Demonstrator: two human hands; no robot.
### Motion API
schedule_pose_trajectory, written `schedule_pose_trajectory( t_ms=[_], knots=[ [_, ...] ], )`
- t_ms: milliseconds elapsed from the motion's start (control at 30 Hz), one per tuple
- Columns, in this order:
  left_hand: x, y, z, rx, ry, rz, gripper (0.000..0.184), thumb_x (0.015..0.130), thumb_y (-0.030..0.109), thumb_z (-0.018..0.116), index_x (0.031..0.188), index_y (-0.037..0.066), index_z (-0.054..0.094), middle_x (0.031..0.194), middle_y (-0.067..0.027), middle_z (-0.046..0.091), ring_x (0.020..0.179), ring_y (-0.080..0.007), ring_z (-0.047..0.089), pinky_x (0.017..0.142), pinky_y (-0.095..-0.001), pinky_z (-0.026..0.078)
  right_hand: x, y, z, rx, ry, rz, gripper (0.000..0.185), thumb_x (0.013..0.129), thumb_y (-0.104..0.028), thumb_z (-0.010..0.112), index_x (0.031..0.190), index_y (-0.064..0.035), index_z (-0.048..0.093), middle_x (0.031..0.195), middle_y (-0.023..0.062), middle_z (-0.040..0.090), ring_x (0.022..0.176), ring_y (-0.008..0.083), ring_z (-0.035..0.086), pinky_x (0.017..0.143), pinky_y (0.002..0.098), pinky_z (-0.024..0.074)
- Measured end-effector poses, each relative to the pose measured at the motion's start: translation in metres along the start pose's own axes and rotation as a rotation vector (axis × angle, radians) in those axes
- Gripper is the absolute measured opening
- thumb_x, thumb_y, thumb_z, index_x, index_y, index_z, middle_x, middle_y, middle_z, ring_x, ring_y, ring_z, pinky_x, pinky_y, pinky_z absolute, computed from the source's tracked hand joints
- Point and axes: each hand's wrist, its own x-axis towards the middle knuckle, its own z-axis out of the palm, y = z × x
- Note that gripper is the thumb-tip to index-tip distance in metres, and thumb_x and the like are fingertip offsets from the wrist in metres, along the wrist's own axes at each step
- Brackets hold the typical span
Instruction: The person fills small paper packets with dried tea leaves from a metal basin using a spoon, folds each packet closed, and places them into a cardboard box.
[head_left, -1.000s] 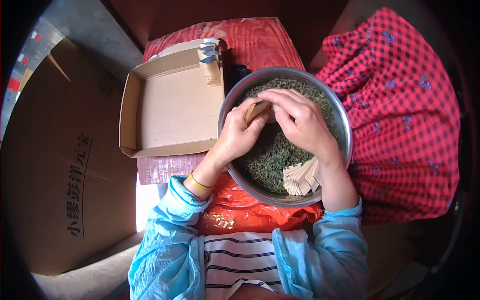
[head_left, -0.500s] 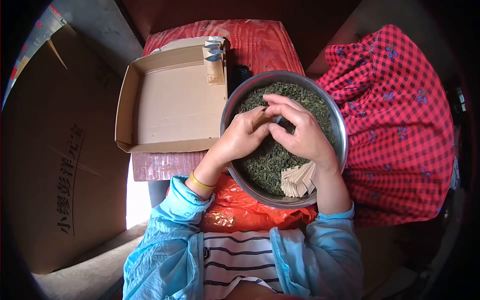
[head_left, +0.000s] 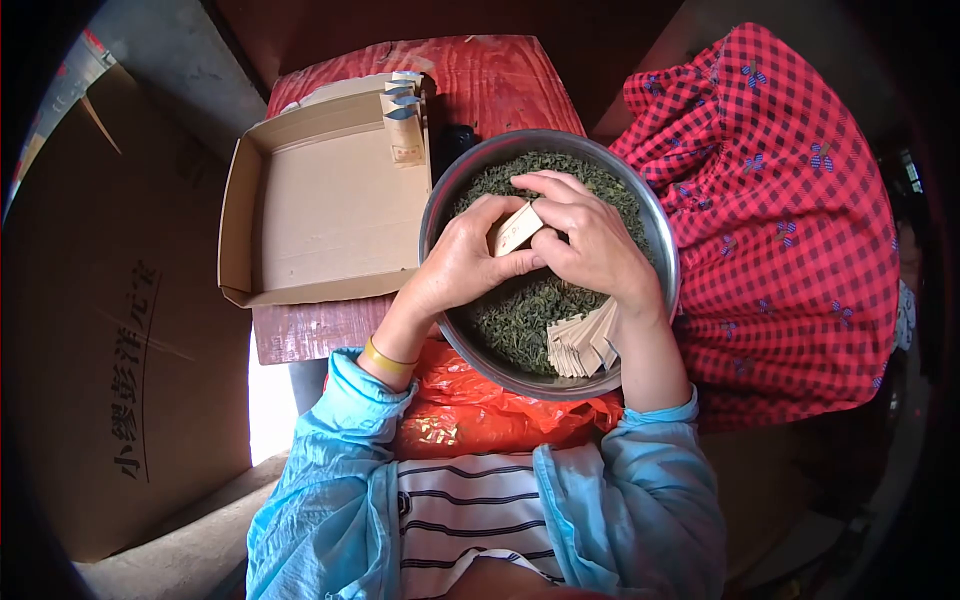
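Observation:
A small tan paper packet (head_left: pixel 518 228) with faint printing is held between my two hands, above a metal bowl (head_left: pixel 664 262) of dried green leaves (head_left: pixel 515 325). My left hand (head_left: pixel 468 255) is wrapped round the packet's left side, thumb below it. Bent fingers of my right hand (head_left: pixel 592 238) press at its right edge. Several flat tan packets (head_left: pixel 580 343) lie fanned on the leaves at the bowl's lower right. Left of the bowl, a shallow cardboard tray (head_left: pixel 330 215) has several upright packets (head_left: pixel 404 135) with open tops along its right side.
The tray and bowl rest on a red wooden table (head_left: pixel 485 85). A dark object (head_left: pixel 458 138) lies between them. Red plastic (head_left: pixel 480 400) is below the bowl. Red checked cloth (head_left: pixel 780 230) hangs at the right, and a large cardboard box (head_left: pixel 150 330) stands at the left.
The packet in my hands has turned, so its printed face now shows; half a second ago my fingers mostly hid it. The whole view has shifted slightly.

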Motion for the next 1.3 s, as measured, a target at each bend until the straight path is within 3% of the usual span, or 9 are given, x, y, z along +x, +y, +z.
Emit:
schedule_pose_trajectory(
  t_ms=[33,100,233,333,433,533,800,1033,1300],
  knots=[
    [0.001,-0.001,0.001,0.000,0.000,0.000,0.051,0.081,0.026,0.083,0.117,-0.002,0.060,0.103,-0.0102,0.062,0.093,-0.0156,0.059,0.083,-0.0319,0.050,0.000,0.001,-0.001,0.008,-0.012,0.018,0.022,0.081,-0.008,0.055,0.094,0.0024,0.070,0.129,0.0186,0.062,0.125,0.0357,0.055,0.104,0.0440,0.0452],
    [0.002,-0.003,0.003,0.099,0.050,0.074,0.054,0.079,0.032,0.083,0.115,-0.002,0.061,0.102,-0.0172,0.064,0.090,-0.0292,0.066,0.079,-0.0378,0.052,0.001,0.007,-0.001,0.097,-0.045,-0.007,0.022,0.081,-0.008,0.056,0.093,0.0062,0.068,0.131,0.0198,0.061,0.125,0.0370,0.055,0.104,0.0435,0.0448],
    [-0.001,-0.001,0.001,0.019,0.078,0.005,0.054,0.080,0.032,0.082,0.115,-0.002,0.061,0.100,-0.0173,0.063,0.089,-0.0291,0.065,0.078,-0.0374,0.052,0.001,0.002,-0.002,0.431,-0.079,0.038,0.022,0.084,-0.011,0.060,0.093,0.0082,0.066,0.135,0.0207,0.058,0.124,0.0357,0.056,0.104,0.0427,0.0437],
    [0.000,-0.004,0.000,0.082,0.120,0.085,0.051,0.081,0.030,0.083,0.114,-0.002,0.061,0.100,-0.0139,0.064,0.088,-0.0237,0.064,0.078,-0.0354,0.052,0.001,0.002,-0.001,0.366,-0.071,0.020,0.023,0.088,-0.015,0.063,0.094,0.0067,0.067,0.138,0.0201,0.056,0.124,0.0327,0.057,0.104,0.0423,0.0433],
    [-0.003,-0.004,-0.007,-0.325,-0.002,-0.122,0.046,0.084,0.019,0.082,0.119,0.000,0.058,0.104,-0.0037,0.064,0.094,-0.0108,0.061,0.081,-0.0281,0.051,0.001,0.006,0.002,0.403,-0.075,0.030,0.024,0.090,-0.018,0.065,0.093,0.0055,0.068,0.136,0.0205,0.057,0.123,0.0331,0.057,0.103,0.0422,0.0438],
    [-0.008,-0.008,-0.015,-0.629,-0.099,-0.211,0.043,0.087,0.016,0.079,0.121,0.000,0.057,0.104,-0.0024,0.065,0.095,-0.0098,0.062,0.083,-0.0266,0.051,0.003,0.012,0.002,0.382,-0.072,-0.002,0.025,0.091,-0.020,0.065,0.092,0.0050,0.068,0.134,0.0196,0.059,0.123,0.0330,0.058,0.102,0.0417,0.0449],
    [-0.010,-0.009,-0.016,-0.543,-0.135,-0.232,0.041,0.089,0.013,0.076,0.122,0.001,0.055,0.109,-0.0028,0.064,0.101,-0.0102,0.060,0.088,-0.0268,0.050,0.004,0.014,0.009,0.329,-0.060,0.054,0.023,0.091,-0.019,0.066,0.089,0.0041,0.068,0.129,0.0181,0.062,0.114,0.0331,0.061,0.096,0.0427,0.0483],
    [-0.013,-0.007,-0.011,-0.468,0.020,-0.164,0.048,0.088,0.008,0.076,0.129,-0.001,0.052,0.114,-0.0052,0.064,0.106,-0.0123,0.060,0.094,-0.0288,0.049,0.003,0.010,0.012,0.398,-0.044,0.027,0.021,0.089,-0.019,0.067,0.091,0.0022,0.069,0.133,0.0195,0.060,0.120,0.0350,0.059,0.102,0.0446,0.0447],
    [-0.014,-0.015,-0.010,-0.259,0.028,-0.088,0.049,0.086,0.007,0.077,0.129,0.000,0.054,0.110,-0.0040,0.064,0.103,-0.0114,0.060,0.092,-0.0266,0.049,-0.001,0.016,-0.002,0.397,-0.153,-0.033,0.017,0.088,-0.016,0.069,0.093,0.0004,0.069,0.137,0.0189,0.057,0.123,0.0351,0.056,0.104,0.0441,0.0431]
  ],
)
